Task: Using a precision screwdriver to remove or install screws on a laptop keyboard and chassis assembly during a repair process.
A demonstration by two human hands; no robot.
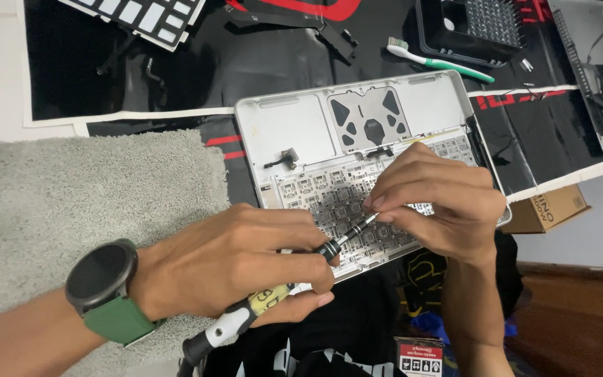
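Note:
My left hand (pixel 239 262) grips a screwdriver (pixel 266 304) with a black, white and yellow handle, and its metal shaft points up and to the right. My right hand (pixel 437 202) pinches the tip of the shaft over the exposed keyboard underside of an opened silver laptop case (pixel 294 126). The case lies upside down, with the trackpad plate (pixel 369 120) towards its far side. A dark watch on a green strap (pixel 106 290) sits on my left wrist.
A grey fluffy mat (pixel 71 195) lies at the left. A green and white toothbrush (pixel 437 61), a black tray (pixel 469 28), a keyboard sheet (pixel 141 17) and another silver part (pixel 594 70) lie on the black mat beyond. A cardboard box (pixel 549 209) sits right.

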